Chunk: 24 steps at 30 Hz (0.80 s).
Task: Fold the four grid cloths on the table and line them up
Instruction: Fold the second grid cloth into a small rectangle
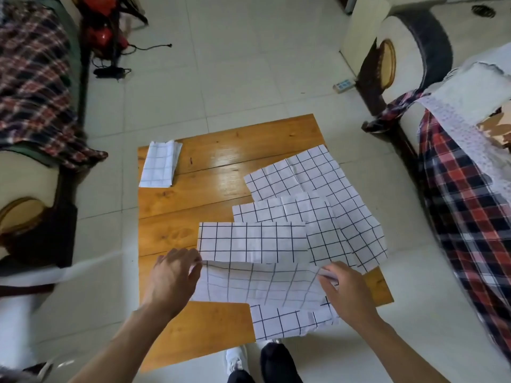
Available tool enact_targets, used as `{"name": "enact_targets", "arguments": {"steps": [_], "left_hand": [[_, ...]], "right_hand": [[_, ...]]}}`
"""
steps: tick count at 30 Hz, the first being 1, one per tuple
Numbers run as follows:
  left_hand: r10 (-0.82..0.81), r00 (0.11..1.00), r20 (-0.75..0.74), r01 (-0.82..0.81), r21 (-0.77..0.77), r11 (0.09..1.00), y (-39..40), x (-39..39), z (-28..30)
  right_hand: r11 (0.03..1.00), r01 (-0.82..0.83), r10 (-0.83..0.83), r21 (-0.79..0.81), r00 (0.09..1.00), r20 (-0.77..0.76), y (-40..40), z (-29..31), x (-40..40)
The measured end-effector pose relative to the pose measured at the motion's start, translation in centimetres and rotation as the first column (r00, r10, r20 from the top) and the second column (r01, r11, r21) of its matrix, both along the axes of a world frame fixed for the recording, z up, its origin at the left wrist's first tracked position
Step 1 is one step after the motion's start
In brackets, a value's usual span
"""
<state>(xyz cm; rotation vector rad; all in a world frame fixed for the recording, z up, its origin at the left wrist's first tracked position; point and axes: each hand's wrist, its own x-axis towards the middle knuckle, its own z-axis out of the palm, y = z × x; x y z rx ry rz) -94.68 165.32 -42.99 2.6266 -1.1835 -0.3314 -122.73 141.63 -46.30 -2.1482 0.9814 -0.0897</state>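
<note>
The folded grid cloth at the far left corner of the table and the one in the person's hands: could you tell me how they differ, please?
The folded cloth is a small, compact bundle; the held cloth is far larger, only partly folded. The folded cloth lies alone and untouched; the held cloth is pinched by the left hand and right hand and overlaps other grid cloths. Both are white with dark grid lines, on the wooden table.

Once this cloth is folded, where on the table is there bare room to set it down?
Bare wood runs across the table between the folded cloth at the far left corner and the spread cloths on the right, and down the left side to the left hand. The near left corner is bare too. The right half is crowded with overlapping cloths.
</note>
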Motion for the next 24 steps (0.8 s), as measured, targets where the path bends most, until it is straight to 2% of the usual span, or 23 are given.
{"name": "enact_targets", "arguments": {"steps": [9, 24], "left_hand": [[0.071, 0.997, 0.006, -0.072, 0.021, 0.997, -3.4, 3.4, -6.1], [0.064, 0.997, 0.047, -0.063, -0.023, 0.998, -7.1, 8.1, -17.6]], "right_hand": [[0.998, -0.009, 0.012, -0.063, 0.999, 0.043, -3.8, -4.7, 5.5], [0.985, 0.098, -0.107, -0.143, 0.993, -0.057, -6.9, -13.7, 10.6]]}}
